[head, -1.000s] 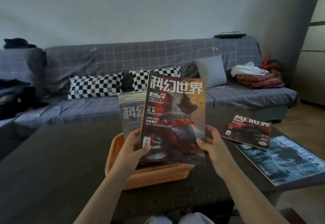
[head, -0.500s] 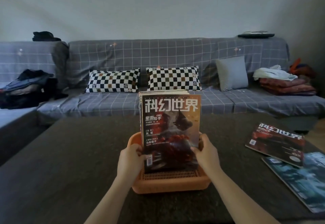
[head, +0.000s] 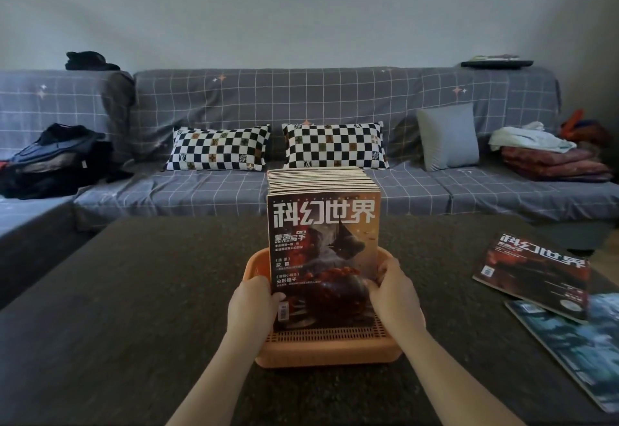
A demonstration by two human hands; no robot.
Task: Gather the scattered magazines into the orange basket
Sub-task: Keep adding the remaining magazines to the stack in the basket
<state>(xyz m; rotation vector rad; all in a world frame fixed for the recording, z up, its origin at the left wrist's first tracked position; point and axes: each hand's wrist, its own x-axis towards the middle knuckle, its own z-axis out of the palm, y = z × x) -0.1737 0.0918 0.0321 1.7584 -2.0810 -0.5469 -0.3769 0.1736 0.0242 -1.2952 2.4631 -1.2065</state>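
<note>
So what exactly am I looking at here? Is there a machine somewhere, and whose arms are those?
There is no machine. The arms belong to a person wearing a wide-angle camera on the head, so the one picture looks forward and down, as that person sees. The left hand and right hand grip the two side edges of the front magazine, which stands upright in the orange basket in front of a row of other upright magazines. The basket sits on a dark table. Off to the right, two more magazines lie flat on the table: a red one overlapping a blue one. Behind the table is a grey checked sofa with cushions.
</note>
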